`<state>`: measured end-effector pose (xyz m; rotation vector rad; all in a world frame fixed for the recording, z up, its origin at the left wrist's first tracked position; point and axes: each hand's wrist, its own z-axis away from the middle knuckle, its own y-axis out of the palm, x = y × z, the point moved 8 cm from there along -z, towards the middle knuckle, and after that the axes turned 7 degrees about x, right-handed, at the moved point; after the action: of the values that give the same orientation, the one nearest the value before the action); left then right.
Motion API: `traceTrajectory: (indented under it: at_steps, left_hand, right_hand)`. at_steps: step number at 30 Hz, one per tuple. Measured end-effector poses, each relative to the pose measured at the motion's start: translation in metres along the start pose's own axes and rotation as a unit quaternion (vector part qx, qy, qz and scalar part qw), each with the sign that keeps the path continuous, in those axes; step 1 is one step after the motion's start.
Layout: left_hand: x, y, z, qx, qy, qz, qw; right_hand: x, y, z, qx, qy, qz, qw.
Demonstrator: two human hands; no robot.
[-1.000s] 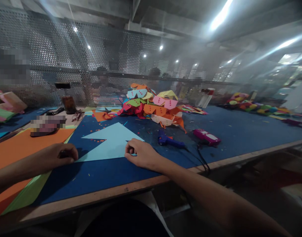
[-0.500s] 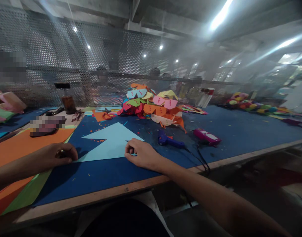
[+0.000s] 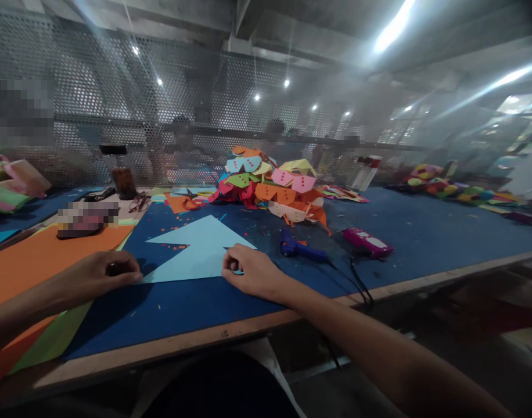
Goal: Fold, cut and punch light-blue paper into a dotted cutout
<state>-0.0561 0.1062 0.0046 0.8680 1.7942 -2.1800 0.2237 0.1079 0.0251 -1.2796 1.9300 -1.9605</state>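
A light blue paper cut-out (image 3: 196,252), with a pointed top and notched sides, lies on the blue table surface in front of me. My left hand (image 3: 118,270) pinches its near left corner between thumb and fingers. At the near right edge, my right hand (image 3: 248,270) has curled fingers closed on the paper, hiding that corner. Just right of the right hand lies a blue glue gun (image 3: 303,247) with a black cord. Beyond the cut-out, orange-handled scissors (image 3: 190,202) rest on orange paper, with small red and orange scraps scattered nearby.
Colourful folded paper pieces (image 3: 275,188) are piled at the back centre. Orange sheets (image 3: 65,255) lie under my left forearm. A dark jar (image 3: 124,180) stands behind a phone-like object (image 3: 87,220). A magenta device (image 3: 367,242) lies right. Perforated metal screen (image 3: 130,110) borders the back.
The whole view has shifted slightly to the right. My left hand has edged a little rightward at the paper's corner, while my right hand keeps its place on the paper.
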Motion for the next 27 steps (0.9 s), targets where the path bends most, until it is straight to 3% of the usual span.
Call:
traceTrajectory:
  at_steps: [11,18,27]
  left_hand:
    - [-0.003,-0.004,-0.001,-0.023,0.040,-0.020,0.999]
    - [0.000,-0.004,-0.001,-0.004,0.014,-0.005,1.000]
    - [0.006,-0.006,0.003,-0.045,0.040,-0.014,0.998]
  right_hand:
    - [0.000,0.000,0.000,0.003,-0.003,-0.003,1.000]
    - [0.001,0.000,0.000,0.001,-0.009,0.001,1.000]
    - [0.000,0.000,0.000,0.000,-0.013,-0.001,1.000]
